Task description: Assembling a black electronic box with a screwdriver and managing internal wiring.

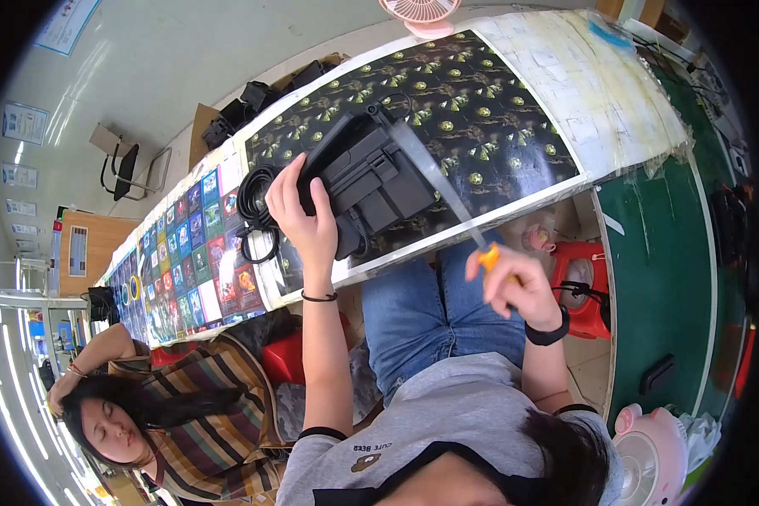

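Note:
A black plastic device (379,181) with a ribbed, boxy body and a long raised part lies tilted on the patterned table mat. My left hand (302,215) grips its left end, fingers on the outer side and thumb on the near side. Beside that hand is a coil of black cable (257,198). My right hand (519,282), over the table's near edge, closes round the yellow-orange handle of a screwdriver (486,251). Its long grey shaft, smeared by motion, points up and left toward the device's far right end; whether the tip touches it I cannot tell.
Glossy picture cards (190,244) cover the table's left part. A pink fan (422,10) stands beyond the far edge, near black items in a cardboard box (202,135). Another person (194,413) sits at my left. To the right are a red stool (582,291) and a green surface (649,278).

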